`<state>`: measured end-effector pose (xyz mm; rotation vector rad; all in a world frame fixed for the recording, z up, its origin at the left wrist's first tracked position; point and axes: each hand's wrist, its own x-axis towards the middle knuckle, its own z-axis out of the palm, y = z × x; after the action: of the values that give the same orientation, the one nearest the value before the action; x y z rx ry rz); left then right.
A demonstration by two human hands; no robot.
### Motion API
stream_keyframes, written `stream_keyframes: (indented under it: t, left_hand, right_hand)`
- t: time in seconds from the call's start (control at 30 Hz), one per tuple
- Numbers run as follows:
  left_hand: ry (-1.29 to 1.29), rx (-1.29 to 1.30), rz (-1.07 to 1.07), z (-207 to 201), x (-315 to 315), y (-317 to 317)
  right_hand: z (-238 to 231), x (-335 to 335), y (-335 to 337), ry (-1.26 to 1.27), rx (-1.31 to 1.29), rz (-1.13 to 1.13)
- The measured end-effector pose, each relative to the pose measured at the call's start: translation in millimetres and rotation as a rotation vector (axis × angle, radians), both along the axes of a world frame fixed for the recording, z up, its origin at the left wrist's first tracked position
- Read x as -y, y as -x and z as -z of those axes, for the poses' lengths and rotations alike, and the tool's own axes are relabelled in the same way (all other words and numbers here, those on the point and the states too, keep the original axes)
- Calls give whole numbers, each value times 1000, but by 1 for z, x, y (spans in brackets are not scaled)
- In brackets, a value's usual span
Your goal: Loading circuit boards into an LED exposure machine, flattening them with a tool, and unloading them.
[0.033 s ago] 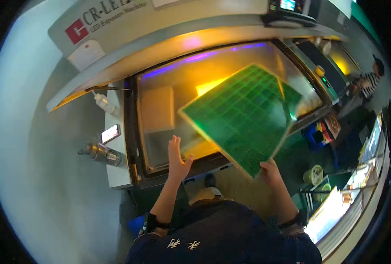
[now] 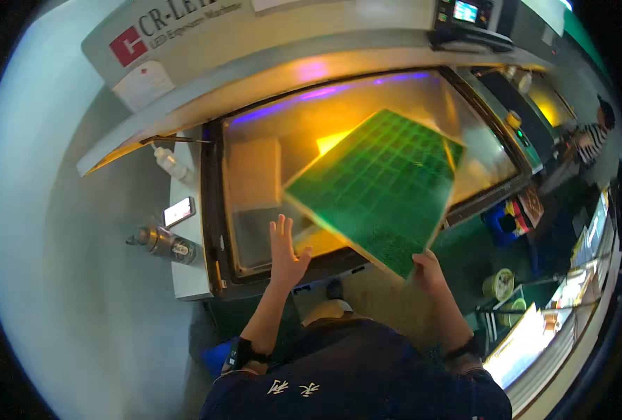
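A large green circuit board panel [image 2: 384, 189] with a grid pattern and pale edges is tilted in the air above the machine's bed. My right hand [image 2: 428, 270] pinches its near corner between thumb and fingers. My left hand [image 2: 287, 253] is open with fingers stretched, left of the panel's near left edge and touching nothing that I can see. Beneath both lies the exposure machine's glossy bed [image 2: 248, 234] in a dark frame, lit yellow and violet. A flat tan rectangle [image 2: 255, 171] is on the bed's left part, partly blurred by glare.
The machine's raised lid [image 2: 269, 63] slants over the bed's far side. On the left ledge are a white bottle [image 2: 171, 165], a phone [image 2: 179, 211] and a dark flask [image 2: 167, 245]. At right stand a bucket [image 2: 498, 285], a blue bin [image 2: 496, 220] and, farther off, a person [image 2: 591, 136].
The panel's far end has swung slightly left and toward me, and its bent-looking far right corner shows flatter. Both hands stay nearly in place. The view has shifted a little.
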<state>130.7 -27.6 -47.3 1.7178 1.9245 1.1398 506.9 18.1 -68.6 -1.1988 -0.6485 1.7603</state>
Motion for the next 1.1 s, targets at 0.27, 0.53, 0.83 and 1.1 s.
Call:
stream_keyframes:
  t: [0.27, 0.53, 0.83, 1.1]
  left_hand:
    - [280, -588, 163, 75, -70, 24]
    - [464, -709, 34, 100, -116, 29]
    - [426, -792, 93, 96, -126, 26]
    - [420, -824, 74, 105, -125, 28]
  right_hand:
    - [99, -121, 46, -51, 225, -191]
    - [-169, -179, 47, -1286, 1346, 340]
    - [-350, -257, -6, -1499, 1647, 402]
    - [-285, -195, -13, -1555, 1689, 371]
